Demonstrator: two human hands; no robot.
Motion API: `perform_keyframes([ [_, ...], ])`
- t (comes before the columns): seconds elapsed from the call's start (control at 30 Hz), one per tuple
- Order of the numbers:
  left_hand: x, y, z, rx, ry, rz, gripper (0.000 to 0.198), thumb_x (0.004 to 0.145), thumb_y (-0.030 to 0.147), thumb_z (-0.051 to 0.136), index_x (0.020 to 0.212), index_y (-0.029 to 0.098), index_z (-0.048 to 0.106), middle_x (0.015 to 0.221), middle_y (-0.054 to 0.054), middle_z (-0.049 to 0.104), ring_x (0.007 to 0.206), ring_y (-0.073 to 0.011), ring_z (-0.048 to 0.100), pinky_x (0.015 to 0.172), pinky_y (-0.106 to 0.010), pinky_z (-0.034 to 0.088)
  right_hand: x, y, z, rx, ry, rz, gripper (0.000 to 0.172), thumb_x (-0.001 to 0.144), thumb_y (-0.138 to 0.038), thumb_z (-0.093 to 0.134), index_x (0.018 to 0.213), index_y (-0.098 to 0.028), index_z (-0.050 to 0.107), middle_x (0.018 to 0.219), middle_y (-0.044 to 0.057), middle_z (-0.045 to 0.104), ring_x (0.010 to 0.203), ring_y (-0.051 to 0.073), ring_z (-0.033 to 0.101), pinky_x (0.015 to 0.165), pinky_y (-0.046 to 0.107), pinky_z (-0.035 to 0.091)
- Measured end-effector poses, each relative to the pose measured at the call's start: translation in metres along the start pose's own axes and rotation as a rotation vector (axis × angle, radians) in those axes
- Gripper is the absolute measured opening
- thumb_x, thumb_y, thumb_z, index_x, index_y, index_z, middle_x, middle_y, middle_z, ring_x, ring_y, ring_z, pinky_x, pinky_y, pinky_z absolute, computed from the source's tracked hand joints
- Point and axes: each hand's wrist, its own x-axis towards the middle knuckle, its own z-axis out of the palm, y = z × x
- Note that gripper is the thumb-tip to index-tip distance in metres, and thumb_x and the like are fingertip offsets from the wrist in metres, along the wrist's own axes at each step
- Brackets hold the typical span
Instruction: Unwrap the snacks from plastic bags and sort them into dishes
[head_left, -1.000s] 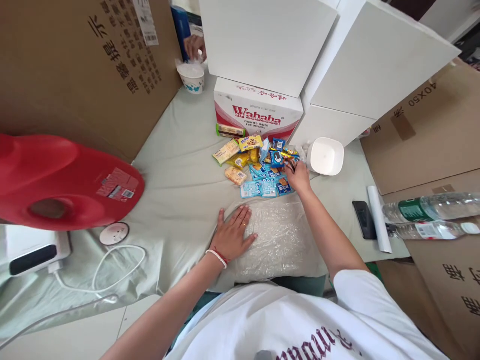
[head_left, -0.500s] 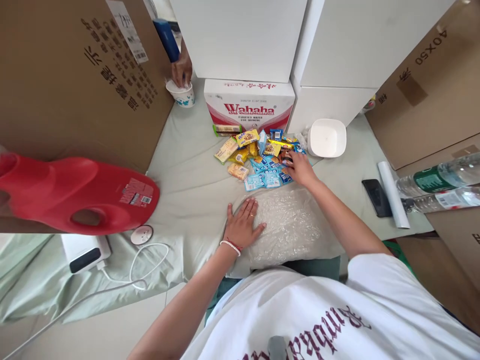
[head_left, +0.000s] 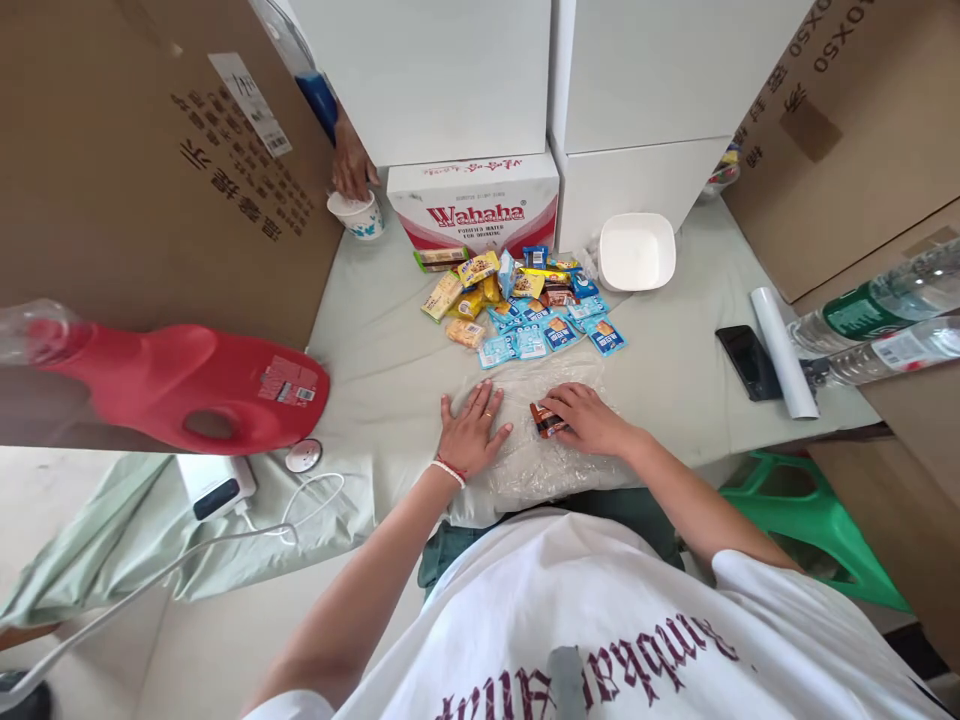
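Observation:
My left hand [head_left: 474,432] lies flat, fingers spread, on the left part of a clear plastic bag [head_left: 525,460] spread on the table in front of me. My right hand [head_left: 583,415] rests on the same bag, its fingers closed on a small brown snack packet [head_left: 545,421]. Beyond the bag lies a pile of several small snack packets [head_left: 517,300], blue, yellow and orange.
A white bowl [head_left: 636,250] sits right of the pile, a Wahaha box [head_left: 476,205] behind it. A phone [head_left: 740,360], paper roll [head_left: 785,352] and water bottles [head_left: 877,330] lie right. A red jug [head_left: 187,385] and power bank [head_left: 214,485] lie left. Another person's hand [head_left: 349,165] touches a paper cup [head_left: 352,213].
My right hand has come back from the snack pile to the plastic bag with a brown packet in it. My left hand stayed on the bag. The view has shifted.

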Motion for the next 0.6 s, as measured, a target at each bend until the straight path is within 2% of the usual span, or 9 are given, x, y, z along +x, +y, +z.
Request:
perform_keyframes([
  [0.13, -0.007, 0.0, 0.005, 0.046, 0.044, -0.007, 0.071, 0.104, 0.059, 0.034, 0.166, 0.026, 0.027, 0.172, -0.014, 0.025, 0.158, -0.0342, 0.029, 0.122, -0.076, -0.004, -0.012, 0.009, -0.004, 0.006, 0.048, 0.091, 0.048, 0.096, -0.022, 0.057, 0.144, -0.018, 0.057, 0.144, 0.015, 0.058, 0.134, 0.032, 0.044, 0.112, 0.05, 0.039],
  [0.23, -0.008, 0.0, 0.008, 0.052, 0.049, 0.001, 0.075, 0.102, 0.062, 0.036, 0.167, 0.025, 0.026, 0.172, -0.015, 0.025, 0.158, -0.0346, 0.029, 0.123, -0.075, -0.004, -0.009, 0.005, -0.007, -0.024, 0.11, 0.176, 0.041, 0.099, -0.024, 0.053, 0.139, -0.017, 0.059, 0.141, 0.015, 0.06, 0.129, 0.033, 0.046, 0.106, 0.048, 0.042],
  [0.33, -0.008, 0.0, 0.008, 0.059, 0.042, 0.014, 0.081, 0.1, 0.068, 0.039, 0.167, 0.024, 0.026, 0.172, -0.016, 0.025, 0.159, -0.0366, 0.027, 0.123, -0.075, -0.004, 0.001, -0.006, -0.006, -0.097, 0.122, 0.127, 0.04, 0.1, -0.026, 0.055, 0.139, -0.019, 0.059, 0.138, 0.015, 0.061, 0.132, 0.033, 0.045, 0.112, 0.051, 0.037],
  [0.47, -0.008, 0.0, 0.003, 0.071, 0.009, 0.017, 0.09, 0.095, 0.074, 0.042, 0.167, 0.023, 0.024, 0.173, -0.017, 0.024, 0.161, -0.0388, 0.02, 0.122, -0.075, -0.004, 0.01, -0.011, 0.0, -0.19, 0.016, 0.018, 0.046, 0.096, -0.025, 0.064, 0.142, -0.022, 0.057, 0.133, 0.015, 0.064, 0.138, 0.034, 0.043, 0.12, 0.058, 0.025],
  [0.6, -0.006, -0.003, -0.001, 0.059, -0.089, 0.02, 0.106, 0.087, 0.084, 0.046, 0.168, 0.021, 0.018, 0.174, -0.017, 0.016, 0.162, -0.041, 0.014, 0.121, -0.078, -0.003, 0.005, -0.001, -0.006, -0.229, -0.011, 0.034, 0.047, 0.095, -0.022, 0.064, 0.142, -0.019, 0.057, 0.129, 0.016, 0.064, 0.134, 0.034, 0.045, 0.117, 0.055, 0.03],
])
